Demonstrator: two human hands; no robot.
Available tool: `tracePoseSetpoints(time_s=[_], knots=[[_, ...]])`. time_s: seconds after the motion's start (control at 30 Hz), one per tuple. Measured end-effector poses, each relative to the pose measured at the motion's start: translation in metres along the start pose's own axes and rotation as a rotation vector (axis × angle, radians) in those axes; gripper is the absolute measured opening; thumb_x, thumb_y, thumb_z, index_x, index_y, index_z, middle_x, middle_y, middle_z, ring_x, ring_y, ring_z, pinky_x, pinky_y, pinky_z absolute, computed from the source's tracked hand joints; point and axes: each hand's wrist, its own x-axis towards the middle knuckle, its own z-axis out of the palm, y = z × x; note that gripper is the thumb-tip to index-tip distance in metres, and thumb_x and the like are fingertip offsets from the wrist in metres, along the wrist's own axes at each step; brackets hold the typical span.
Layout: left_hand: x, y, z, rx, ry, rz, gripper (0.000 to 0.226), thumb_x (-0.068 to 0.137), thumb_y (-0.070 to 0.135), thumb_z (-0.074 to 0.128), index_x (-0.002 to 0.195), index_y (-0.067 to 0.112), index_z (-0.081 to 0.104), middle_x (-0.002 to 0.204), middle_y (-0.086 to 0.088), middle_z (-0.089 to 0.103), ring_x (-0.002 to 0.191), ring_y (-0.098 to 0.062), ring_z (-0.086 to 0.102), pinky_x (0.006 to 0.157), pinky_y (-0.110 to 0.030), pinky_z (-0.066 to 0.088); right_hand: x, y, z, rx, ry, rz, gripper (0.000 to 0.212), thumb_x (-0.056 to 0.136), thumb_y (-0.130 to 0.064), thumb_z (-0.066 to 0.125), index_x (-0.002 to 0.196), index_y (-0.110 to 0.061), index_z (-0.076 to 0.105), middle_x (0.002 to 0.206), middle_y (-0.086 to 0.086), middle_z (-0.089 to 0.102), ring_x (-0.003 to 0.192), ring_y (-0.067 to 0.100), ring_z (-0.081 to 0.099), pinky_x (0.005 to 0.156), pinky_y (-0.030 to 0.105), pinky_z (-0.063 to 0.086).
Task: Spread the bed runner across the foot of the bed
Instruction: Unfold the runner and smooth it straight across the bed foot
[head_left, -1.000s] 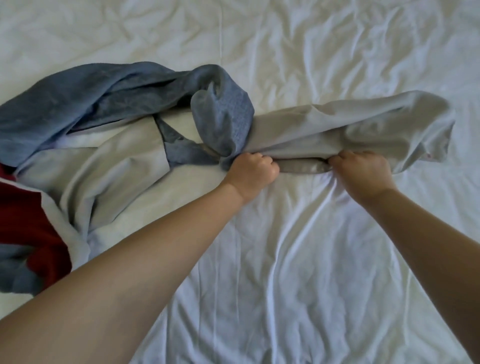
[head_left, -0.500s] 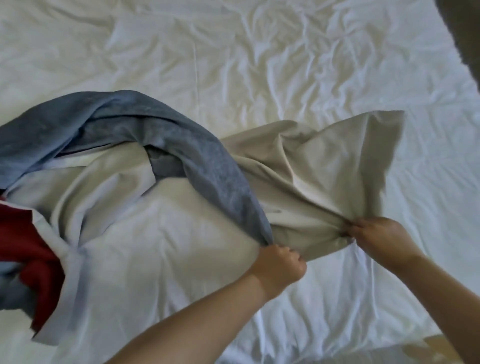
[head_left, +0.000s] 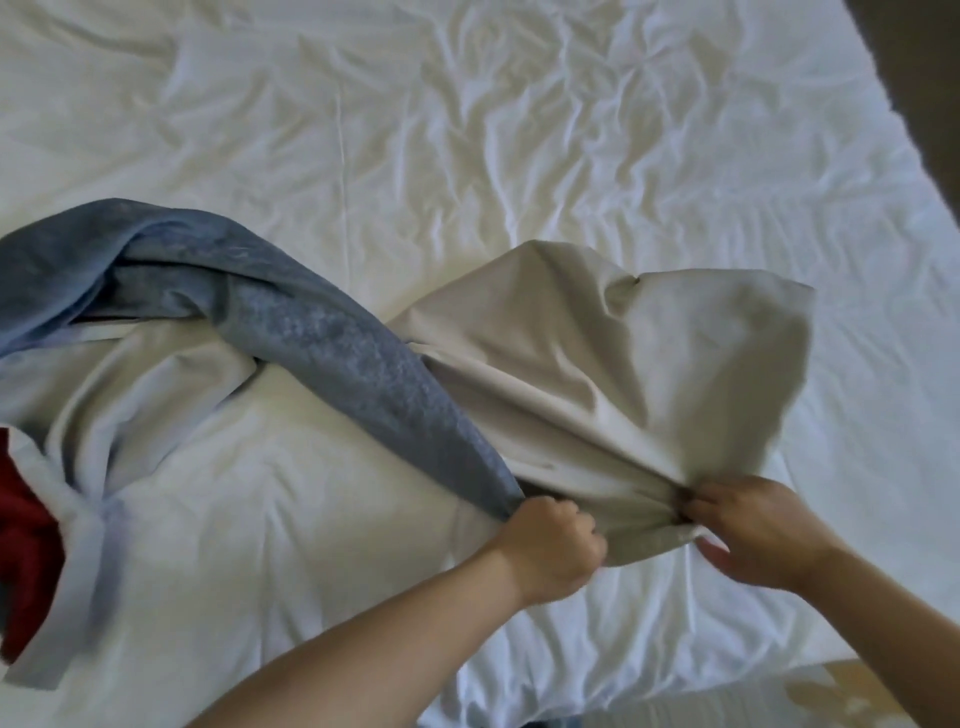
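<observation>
The bed runner (head_left: 332, 343) lies twisted and bunched on the white sheet (head_left: 519, 156). It shows a blue-grey face, a pale grey lining (head_left: 597, 374) and a dark red part (head_left: 26, 530) at the left edge. My left hand (head_left: 545, 540) grips the blue-grey edge in a fist near the foot of the bed. My right hand (head_left: 748, 525) pinches the gathered pale lining just to the right of it. The lining billows up above my right hand. Both hands are close together, with a short stretch of cloth between them.
The wrinkled white sheet covers the whole bed. The bed's right edge runs diagonally at the upper right, with dark floor (head_left: 914, 78) beyond. A patterned floor (head_left: 810, 696) shows past the foot edge at the bottom right.
Both hands have pulled the runner toward the foot of the bed. The pale end, folded flat before, has opened and lifted into a billow.
</observation>
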Motion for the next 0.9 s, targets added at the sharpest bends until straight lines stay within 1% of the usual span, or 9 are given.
tracePoseSetpoints(time_s=[0.13,0.2,0.23,0.33,0.43,0.53,0.63,0.73,0.9], knots=[[0.042,-0.031,-0.029,-0.08,0.231,-0.153,0.02,0.059,0.017,0.082,0.056,0.017,0.062,0.055,0.0,0.058,0.05,-0.02,0.058,0.04,-0.024,0.044,0.017,0.036,-0.026,0.058,0.098,-0.105,0.029,0.076,-0.049,0.058,0.07,-0.022,0.066,0.07,-0.003,0.061,0.056,0.022,0.061,0.047,0.027,0.047],[0.069,-0.051,-0.045,-0.109,0.319,-0.224,0.003,0.071,0.009,0.07,0.071,0.012,0.069,0.067,-0.007,0.065,0.06,-0.027,0.063,0.046,-0.032,0.051,0.033,0.059,-0.041,0.001,0.248,-0.068,0.048,0.088,-0.053,0.041,0.08,-0.017,0.073,0.077,0.005,0.067,0.061,0.027,0.065,0.049,0.028,0.05],[0.085,-0.062,-0.053,-0.131,0.352,-0.264,0.012,0.078,0.008,0.062,0.083,0.007,0.072,0.08,-0.012,0.068,0.071,-0.03,0.066,0.052,-0.037,0.054,0.044,0.07,-0.05,-0.04,0.326,-0.036,0.054,0.093,-0.05,0.035,0.085,-0.014,0.074,0.082,0.009,0.069,0.065,0.028,0.067,0.05,0.03,0.051],[0.133,-0.096,-0.067,-0.134,0.256,-0.377,0.041,0.091,0.012,0.038,0.128,0.004,0.056,0.132,-0.019,0.055,0.117,-0.035,0.054,0.093,-0.047,0.048,0.08,0.101,-0.066,-0.122,0.441,0.124,0.031,0.088,-0.027,0.055,0.109,-0.008,0.069,0.106,0.019,0.068,0.088,0.035,0.068,0.065,0.041,0.055],[0.169,-0.129,-0.068,-0.015,0.128,-0.391,0.056,0.092,0.011,0.052,0.145,0.009,0.033,0.152,-0.012,0.031,0.14,-0.027,0.029,0.117,-0.037,0.022,0.111,0.128,-0.07,-0.06,0.259,0.291,0.061,0.082,-0.021,0.069,0.137,-0.011,0.046,0.136,0.016,0.05,0.122,0.033,0.051,0.094,0.046,0.045],[0.187,-0.14,-0.058,0.039,0.076,-0.371,0.044,0.09,0.011,0.054,0.134,0.012,0.047,0.134,-0.01,0.052,0.124,-0.027,0.048,0.106,-0.035,0.034,0.133,0.142,-0.061,0.03,0.093,0.339,0.064,0.087,-0.031,0.062,0.144,-0.02,0.035,0.14,0.007,0.048,0.127,0.027,0.046,0.103,0.04,0.036],[0.197,-0.137,-0.048,0.101,0.063,-0.421,0.025,0.091,0.014,0.049,0.114,0.016,0.06,0.111,-0.005,0.063,0.102,-0.028,0.059,0.077,-0.037,0.047,0.137,0.148,-0.047,0.009,-0.001,0.288,0.028,0.09,-0.024,0.055,0.118,-0.023,0.058,0.11,0.004,0.061,0.102,0.027,0.059,0.087,0.036,0.042],[0.211,-0.133,-0.041,0.107,0.077,-0.428,0.025,0.093,0.014,0.044,0.109,0.016,0.064,0.106,-0.007,0.065,0.097,-0.031,0.061,0.071,-0.038,0.047,0.125,0.163,-0.033,0.027,0.127,0.235,0.008,0.085,-0.011,0.058,0.089,-0.013,0.065,0.085,0.007,0.059,0.08,0.031,0.058,0.073,0.037,0.042],[0.25,-0.116,-0.038,0.144,0.082,-0.386,0.029,0.095,0.017,0.038,0.112,0.018,0.063,0.11,-0.005,0.064,0.099,-0.03,0.061,0.069,-0.037,0.043,0.095,0.193,-0.02,0.074,0.237,0.309,0.008,0.074,0.003,0.061,0.077,-0.003,0.065,0.073,0.014,0.056,0.067,0.035,0.055,0.058,0.037,0.042]])
